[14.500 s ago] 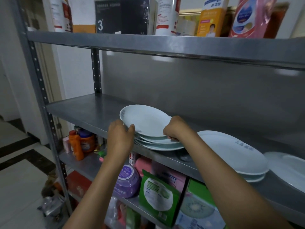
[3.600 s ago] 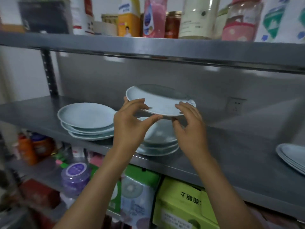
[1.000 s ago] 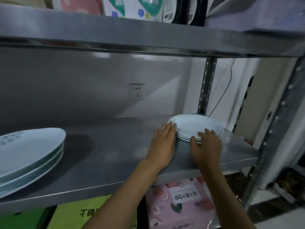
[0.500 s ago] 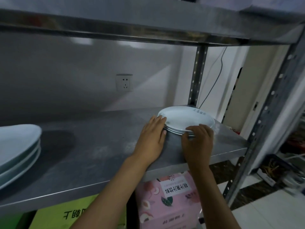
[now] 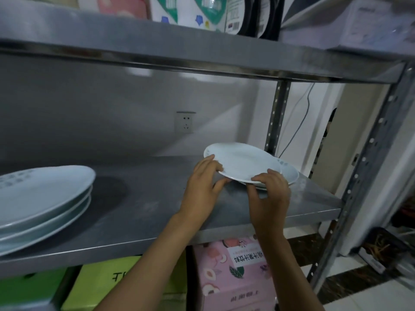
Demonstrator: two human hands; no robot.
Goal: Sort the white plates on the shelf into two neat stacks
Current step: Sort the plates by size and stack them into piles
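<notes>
I am holding the top white plate (image 5: 241, 163) with both hands, its near edge now raised and tilted off the small stack (image 5: 289, 176) at the shelf's (image 5: 157, 198) right end; half a second ago it was lying flat. My left hand (image 5: 203, 185) and right hand (image 5: 268, 189) are each clamping the rim, thumbs underneath. Another stack (image 5: 42, 198) is resting at the left.

A wall socket (image 5: 184, 122); below, a pink box (image 5: 235, 270) and seemingly green cartons (image 5: 107, 286).
</notes>
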